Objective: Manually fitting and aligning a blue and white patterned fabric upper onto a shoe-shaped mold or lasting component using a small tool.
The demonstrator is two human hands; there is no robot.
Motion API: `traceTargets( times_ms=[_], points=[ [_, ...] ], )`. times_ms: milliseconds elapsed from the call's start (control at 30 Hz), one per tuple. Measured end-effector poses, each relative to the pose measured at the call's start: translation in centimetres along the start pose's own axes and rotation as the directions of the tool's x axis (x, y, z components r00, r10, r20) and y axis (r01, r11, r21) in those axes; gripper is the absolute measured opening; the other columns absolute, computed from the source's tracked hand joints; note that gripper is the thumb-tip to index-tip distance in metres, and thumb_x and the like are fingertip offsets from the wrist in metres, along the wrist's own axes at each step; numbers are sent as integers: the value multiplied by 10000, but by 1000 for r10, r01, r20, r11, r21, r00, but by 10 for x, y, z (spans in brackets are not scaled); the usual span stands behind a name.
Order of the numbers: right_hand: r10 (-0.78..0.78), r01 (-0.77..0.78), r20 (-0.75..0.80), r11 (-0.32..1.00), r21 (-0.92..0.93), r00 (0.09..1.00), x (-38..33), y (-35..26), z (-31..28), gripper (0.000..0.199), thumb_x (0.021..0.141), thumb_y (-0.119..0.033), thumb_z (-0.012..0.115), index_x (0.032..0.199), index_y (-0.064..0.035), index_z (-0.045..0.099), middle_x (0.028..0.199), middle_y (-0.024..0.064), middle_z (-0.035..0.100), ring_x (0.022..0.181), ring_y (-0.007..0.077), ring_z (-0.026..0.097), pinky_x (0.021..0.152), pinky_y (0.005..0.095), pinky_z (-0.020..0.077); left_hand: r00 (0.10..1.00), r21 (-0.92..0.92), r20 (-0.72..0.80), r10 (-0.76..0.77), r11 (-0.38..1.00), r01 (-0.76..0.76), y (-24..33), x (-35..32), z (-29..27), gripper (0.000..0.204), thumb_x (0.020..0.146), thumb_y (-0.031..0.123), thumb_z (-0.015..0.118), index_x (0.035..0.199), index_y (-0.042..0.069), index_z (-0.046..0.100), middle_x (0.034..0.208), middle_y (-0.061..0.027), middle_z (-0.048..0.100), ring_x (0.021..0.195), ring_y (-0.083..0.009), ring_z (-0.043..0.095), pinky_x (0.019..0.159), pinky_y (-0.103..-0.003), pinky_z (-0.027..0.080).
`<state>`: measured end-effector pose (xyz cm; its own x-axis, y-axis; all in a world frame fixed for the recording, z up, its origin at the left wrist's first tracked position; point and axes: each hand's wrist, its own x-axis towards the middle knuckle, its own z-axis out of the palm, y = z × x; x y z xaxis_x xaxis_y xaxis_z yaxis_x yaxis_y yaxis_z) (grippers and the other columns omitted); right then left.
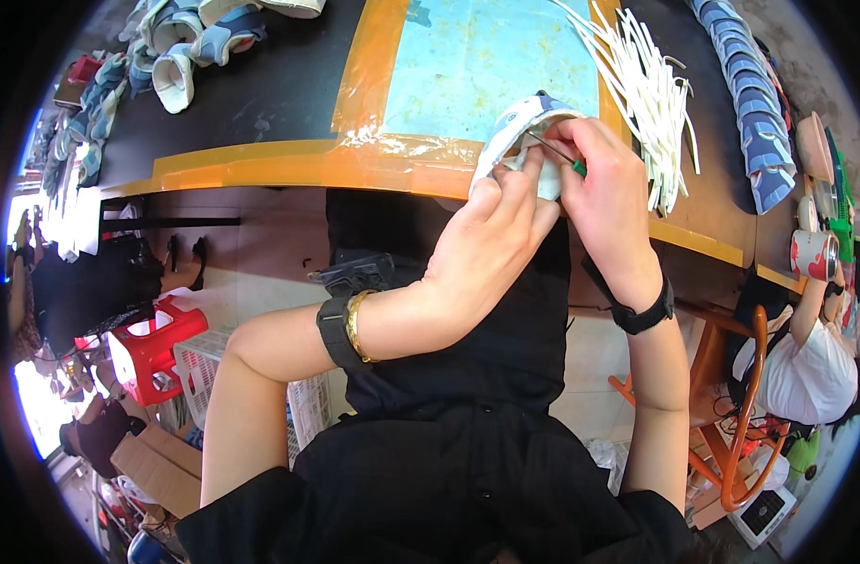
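From the head camera, a pale blue and white fabric shoe upper [516,132] with a curved, soft-looking edge is held at the near edge of the dark worktop [280,85], just over the glossy orange tape border [289,167] that frames a worn light-blue cutting mat [486,56]. The left hand [486,249] is curled narrow around the lower side of the shoe upper, fingertips pressed against its white lining, with a black wristband [333,331] and a gold bangle [356,325] on the forearm. The right hand [607,202] is closed on a thin metal awl with a green handle [562,156], pinched between thumb and fingers, its slim shaft lying against the shoe upper's white inner face; a black watch strap [642,315] circles that wrist. Just right of the hands lies a loose heap of narrow white strips [648,94], flat and stiff-looking, fanned across the worktop. Further right a row of blue and white padded pieces [751,103] overlaps in a curved line. At the far left a pile of similar grey-blue shoe uppers [181,42] rests on the dark surface. Below the worktop a red plastic stool [153,348] stands on the floor, and another person in a white shirt [811,362] sits at the right beside an orange wooden chair [740,404]
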<state>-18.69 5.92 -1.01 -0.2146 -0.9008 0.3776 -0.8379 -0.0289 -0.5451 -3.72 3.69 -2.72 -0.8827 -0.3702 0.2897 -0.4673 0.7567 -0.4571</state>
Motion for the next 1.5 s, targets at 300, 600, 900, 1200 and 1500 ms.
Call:
traceTargets(
  times_ms=[300, 600, 900, 1200, 1500],
  points=[
    [-32, 33, -29, 999, 20, 999, 1, 1, 2, 161, 757, 10, 591, 906, -53, 595, 904, 94, 635, 792, 332, 614, 646, 388, 482, 999, -181, 14, 44, 983, -40, -14, 8, -1, 258, 757, 157, 580, 1009, 102, 561, 1276, -113, 548, 964, -190, 490, 835, -310, 366],
    [-22, 22, -1, 998, 52, 1000, 4, 0, 0, 133, 772, 2, 590, 896, -46, 590, 896, 102, 632, 809, 332, 611, 666, 386, 478, 997, -258, -82, -11, 966, -10, -12, -4, 3, 243, 733, 146, 588, 968, 92, 565, 1270, -100, 549, 916, -177, 496, 815, -298, 382],
    [9, -9, 17, 1000, 22, 1000, 2, -4, -1, 133, 779, -6, 597, 906, -44, 586, 899, 108, 628, 804, 337, 612, 661, 388, 479, 999, -221, 25, 21, 975, -15, -15, 10, -4, 362, 710, 165, 635, 1050, 70, 558, 1265, -116, 545, 948, -190, 499, 826, -309, 376],
    [-71, 66, 35, 988, 138, 997, 9, -7, -5, 89, 837, -24, 571, 901, -21, 634, 881, 128, 641, 790, 346, 613, 668, 380, 483, 995, -652, -56, 86, 752, -102, -46, -6, 6, 381, 709, 121, 681, 1061, 48, 558, 1260, -119, 539, 1099, -277, 503, 938, -391, 398],
    [33, -19, 119, 993, -116, 992, -27, -19, 7, 289, 760, 79, 552, 1010, -62, 594, 943, 139, 532, 810, 365, 590, 672, 432, 477, 904, -783, -261, -338, 622, 6, -35, -30, 11, 306, 719, 40, 677, 1016, 100, 632, 1269, -93, 515, 1133, -307, 501, 922, -396, 407]
  ],
)
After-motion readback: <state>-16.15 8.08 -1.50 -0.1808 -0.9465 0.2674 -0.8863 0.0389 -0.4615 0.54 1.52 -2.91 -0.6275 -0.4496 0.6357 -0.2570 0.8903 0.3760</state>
